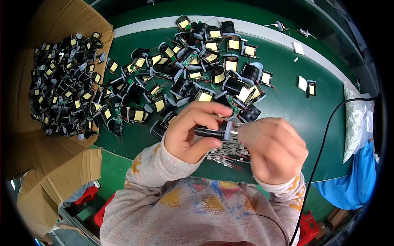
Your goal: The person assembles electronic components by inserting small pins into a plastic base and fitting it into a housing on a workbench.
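My left hand [190,133] is closed around a small black housing [210,132] with a grey flanged end, held sideways over the near part of the table. At that grey end, the fingertips of my right hand [276,147] are pinched together. A thin whitish piece shows between the flange and these fingers; what they grip is mostly hidden. Below both hands lies a bundle of short white leads with small connectors [226,156]. Just beyond them spreads a heap of similar black housings [180,87], many with yellowish pads, green circuit boards and red wires.
A cardboard box [74,20] full of such housings stands open at the left. At the right are a single housing [312,88], a white block [302,83], a clear bag of white parts [358,123] and a blue cloth [353,180]. A black cable [321,149] hangs beside my right arm.
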A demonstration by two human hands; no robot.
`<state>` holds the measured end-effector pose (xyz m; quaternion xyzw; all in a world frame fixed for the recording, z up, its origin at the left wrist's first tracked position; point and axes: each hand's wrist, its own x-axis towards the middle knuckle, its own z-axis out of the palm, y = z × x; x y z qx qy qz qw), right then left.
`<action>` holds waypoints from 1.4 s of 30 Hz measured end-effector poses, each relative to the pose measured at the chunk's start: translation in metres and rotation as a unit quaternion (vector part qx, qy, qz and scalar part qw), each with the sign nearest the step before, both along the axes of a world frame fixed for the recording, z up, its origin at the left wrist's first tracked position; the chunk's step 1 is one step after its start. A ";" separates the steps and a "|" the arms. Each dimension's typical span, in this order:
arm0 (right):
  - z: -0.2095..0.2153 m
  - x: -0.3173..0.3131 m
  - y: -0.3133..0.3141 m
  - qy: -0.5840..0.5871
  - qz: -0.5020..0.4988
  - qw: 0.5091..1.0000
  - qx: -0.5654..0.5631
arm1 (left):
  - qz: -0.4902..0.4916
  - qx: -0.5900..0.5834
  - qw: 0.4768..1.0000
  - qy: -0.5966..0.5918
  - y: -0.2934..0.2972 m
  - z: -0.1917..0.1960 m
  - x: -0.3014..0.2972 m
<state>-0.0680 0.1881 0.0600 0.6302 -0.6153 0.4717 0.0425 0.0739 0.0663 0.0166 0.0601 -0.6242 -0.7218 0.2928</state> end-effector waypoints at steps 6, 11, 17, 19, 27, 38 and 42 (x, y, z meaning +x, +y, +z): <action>-0.006 0.005 -0.002 0.066 0.011 0.998 -0.018 | 0.085 -0.089 0.992 -0.012 0.008 0.004 0.005; -0.008 0.012 -0.005 0.025 0.001 0.999 -0.033 | 0.085 -0.142 0.985 -0.046 0.005 0.012 0.007; -0.011 0.004 -0.003 -0.046 0.055 0.997 0.016 | 0.004 -0.037 0.996 -0.083 0.003 0.014 0.005; -0.013 0.013 -0.004 -0.017 0.001 0.999 -0.049 | 0.058 -0.075 0.994 -0.052 0.009 0.011 0.003; 0.003 0.001 -0.004 -0.341 -0.008 0.935 0.093 | 0.023 0.038 0.999 -0.031 -0.005 0.023 -0.007; -0.033 -0.062 -0.008 -0.463 -0.096 0.881 -0.006 | -0.025 -0.039 0.978 -0.203 -0.079 0.036 -0.108; -0.048 -0.079 0.020 -0.471 -0.132 0.872 -0.022 | -0.051 -0.019 0.960 -0.276 -0.175 0.027 -0.177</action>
